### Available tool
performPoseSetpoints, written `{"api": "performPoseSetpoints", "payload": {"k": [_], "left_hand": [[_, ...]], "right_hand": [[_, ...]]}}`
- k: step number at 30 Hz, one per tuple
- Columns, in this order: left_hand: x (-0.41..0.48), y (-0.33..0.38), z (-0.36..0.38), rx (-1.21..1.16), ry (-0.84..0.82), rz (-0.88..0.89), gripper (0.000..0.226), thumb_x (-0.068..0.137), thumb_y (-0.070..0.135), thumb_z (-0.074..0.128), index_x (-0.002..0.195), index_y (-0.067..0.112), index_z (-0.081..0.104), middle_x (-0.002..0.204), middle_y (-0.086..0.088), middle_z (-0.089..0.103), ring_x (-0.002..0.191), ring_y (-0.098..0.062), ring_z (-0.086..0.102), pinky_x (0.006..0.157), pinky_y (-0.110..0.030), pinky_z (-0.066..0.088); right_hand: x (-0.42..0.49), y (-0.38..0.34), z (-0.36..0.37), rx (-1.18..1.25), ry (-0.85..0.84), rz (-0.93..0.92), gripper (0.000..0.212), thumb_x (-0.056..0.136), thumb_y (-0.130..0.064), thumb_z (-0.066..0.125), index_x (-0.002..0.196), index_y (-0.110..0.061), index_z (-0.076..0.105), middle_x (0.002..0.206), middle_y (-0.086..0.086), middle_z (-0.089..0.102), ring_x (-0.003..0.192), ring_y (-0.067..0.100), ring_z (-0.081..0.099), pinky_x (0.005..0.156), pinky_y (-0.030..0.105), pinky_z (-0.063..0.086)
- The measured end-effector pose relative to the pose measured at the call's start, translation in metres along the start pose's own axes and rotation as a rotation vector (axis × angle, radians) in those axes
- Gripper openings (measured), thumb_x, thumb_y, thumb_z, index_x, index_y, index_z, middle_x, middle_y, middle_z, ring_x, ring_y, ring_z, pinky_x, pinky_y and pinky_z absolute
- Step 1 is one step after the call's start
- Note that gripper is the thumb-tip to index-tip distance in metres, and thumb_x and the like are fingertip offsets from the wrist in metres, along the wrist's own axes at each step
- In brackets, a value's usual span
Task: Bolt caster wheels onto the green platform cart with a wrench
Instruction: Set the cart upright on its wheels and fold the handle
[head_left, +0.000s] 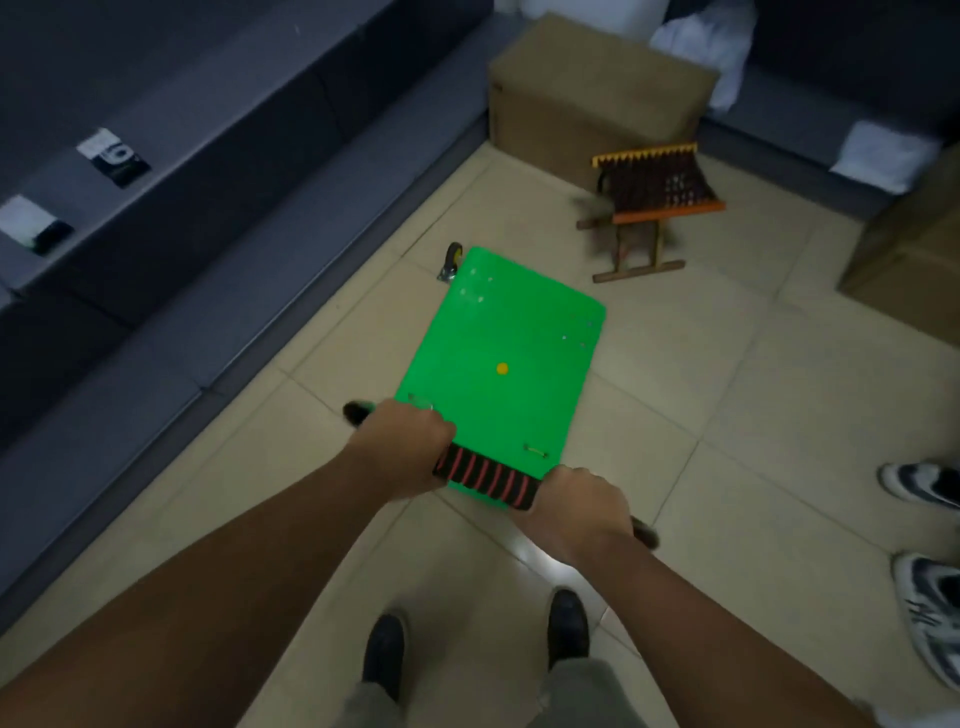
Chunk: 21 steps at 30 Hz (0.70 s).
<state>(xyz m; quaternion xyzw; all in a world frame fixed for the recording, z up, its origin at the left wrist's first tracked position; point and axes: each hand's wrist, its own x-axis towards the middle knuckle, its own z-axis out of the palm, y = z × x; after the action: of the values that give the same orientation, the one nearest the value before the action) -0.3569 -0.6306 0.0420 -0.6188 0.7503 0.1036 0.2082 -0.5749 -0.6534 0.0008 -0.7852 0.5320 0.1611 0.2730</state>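
Observation:
The green platform cart (509, 353) stands right side up on the tiled floor in front of me, with bolt heads showing near its far corners. A caster wheel (453, 261) with a yellow hub sticks out at its far left corner. Across the near end runs the cart handle (485, 475), wrapped in black foam with red stripes. My left hand (402, 447) grips the handle's left part and my right hand (584, 506) grips its right part. No wrench is in view.
A dark sofa (156, 234) runs along the left. A cardboard box (597, 98) and a small folding stool (654, 197) stand beyond the cart. Another box (909, 260) is at the right. Another person's sneakers (930, 545) are at the right edge, my shoes (384, 654) below.

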Motion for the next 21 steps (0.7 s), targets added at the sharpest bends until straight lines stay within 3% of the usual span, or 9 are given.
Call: {"api": "performPoseSetpoints", "payload": {"k": [3,7,10,15,18,21], "left_hand": [[-0.025,-0.011,0.036,-0.144,-0.069,0.034,0.026,0.097,0.046,0.052,0.105,0.024,0.062,0.105,-0.001,0.07,0.093,-0.025,0.069,0.076,-0.032,0.049],[-0.063,-0.01,0.095,-0.38,-0.047,0.098,0.036,0.091,0.048,0.045,0.095,0.019,0.065,0.093,-0.006,0.072,0.084,-0.029,0.071,0.071,-0.032,0.049],[-0.083,-0.004,0.112,-0.361,-0.027,0.195,0.031,0.089,0.045,0.048,0.093,0.019,0.065,0.091,-0.004,0.071,0.084,-0.03,0.07,0.068,-0.032,0.048],[-0.136,-0.008,0.132,-0.287,-0.036,0.267,0.025,0.093,0.04,0.052,0.108,0.024,0.064,0.1,0.0,0.072,0.091,-0.025,0.071,0.074,-0.032,0.05],[-0.162,-0.004,0.139,-0.22,-0.058,0.35,0.023,0.097,0.035,0.051,0.113,0.021,0.059,0.107,-0.002,0.069,0.095,-0.024,0.068,0.073,-0.029,0.042],[-0.186,-0.013,0.152,-0.271,-0.018,0.447,0.043,0.098,0.058,0.047,0.125,0.024,0.049,0.111,0.002,0.066,0.088,-0.016,0.063,0.072,-0.028,0.044]], "right_hand": [[-0.008,-0.021,0.005,-0.196,0.053,-0.08,0.058,0.073,-0.073,0.028,0.087,-0.026,0.06,0.083,-0.003,0.066,0.074,0.022,0.063,0.072,0.033,0.053],[-0.028,-0.041,0.021,-0.315,0.001,-0.082,0.046,0.082,-0.065,0.038,0.075,-0.024,0.055,0.073,-0.005,0.061,0.069,0.019,0.063,0.073,0.031,0.054],[-0.059,-0.046,0.041,-0.34,-0.042,-0.042,0.05,0.084,-0.069,0.033,0.077,-0.025,0.055,0.071,-0.008,0.059,0.067,0.014,0.061,0.073,0.03,0.054],[-0.115,-0.076,0.102,-0.235,0.004,0.045,0.054,0.08,-0.07,0.026,0.08,-0.025,0.058,0.071,-0.006,0.062,0.066,0.009,0.063,0.069,0.029,0.057],[-0.149,-0.091,0.136,-0.131,0.073,0.132,0.044,0.079,-0.064,0.038,0.084,-0.026,0.06,0.075,-0.008,0.065,0.068,0.007,0.066,0.066,0.028,0.058],[-0.18,-0.098,0.161,-0.045,0.146,0.092,0.042,0.082,-0.069,0.048,0.088,-0.028,0.057,0.078,-0.009,0.064,0.072,0.009,0.064,0.069,0.029,0.056]]}}
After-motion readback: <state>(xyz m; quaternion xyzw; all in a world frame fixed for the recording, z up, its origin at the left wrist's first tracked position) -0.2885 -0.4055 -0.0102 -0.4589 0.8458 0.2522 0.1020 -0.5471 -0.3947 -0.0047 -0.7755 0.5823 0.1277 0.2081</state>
